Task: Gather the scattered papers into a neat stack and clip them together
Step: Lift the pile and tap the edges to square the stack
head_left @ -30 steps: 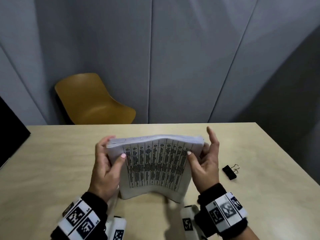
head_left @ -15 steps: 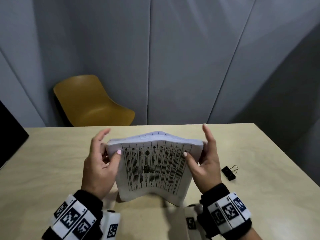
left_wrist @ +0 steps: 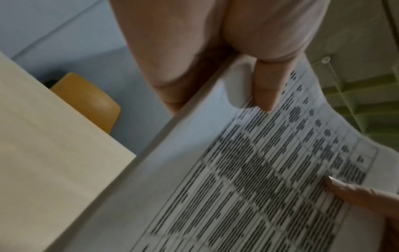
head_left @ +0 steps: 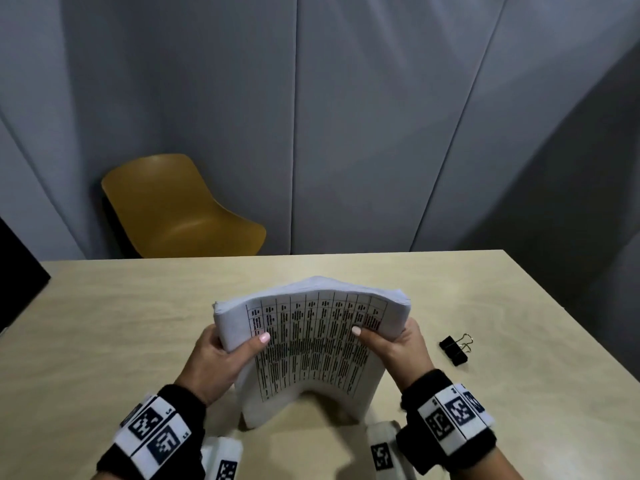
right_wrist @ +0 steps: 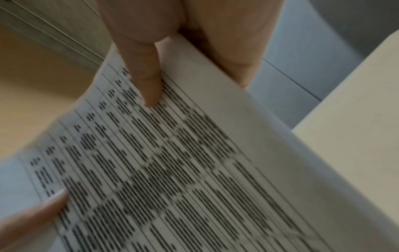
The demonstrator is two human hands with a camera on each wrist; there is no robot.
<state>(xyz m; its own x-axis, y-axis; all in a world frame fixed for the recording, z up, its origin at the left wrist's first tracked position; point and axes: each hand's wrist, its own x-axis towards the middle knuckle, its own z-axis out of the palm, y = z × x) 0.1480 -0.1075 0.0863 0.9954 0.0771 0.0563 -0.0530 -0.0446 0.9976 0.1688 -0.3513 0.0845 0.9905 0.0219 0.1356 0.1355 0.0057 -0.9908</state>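
Observation:
A thick stack of white papers (head_left: 308, 348) with a printed table on its front sheet stands on its lower edge on the table, bowed toward me. My left hand (head_left: 221, 358) grips its left side, thumb on the front sheet, fingers behind. My right hand (head_left: 391, 344) grips the right side the same way. In the left wrist view the stack (left_wrist: 237, 179) fills the lower right with my left thumb (left_wrist: 265, 85) pressed on it. The right wrist view shows the stack (right_wrist: 194, 162) under my right thumb (right_wrist: 149, 85). A black binder clip (head_left: 454, 349) lies on the table just right of my right hand.
The light wooden table (head_left: 121, 323) has its far edge near a yellow chair (head_left: 180, 213) by the grey panelled wall. A dark object (head_left: 17, 271) juts in at the left edge. The table's right edge runs diagonally past the clip.
Both hands' raised fingers have folded down behind the stack, so both now grip its sides. The stack's top edge has arched up in the middle.

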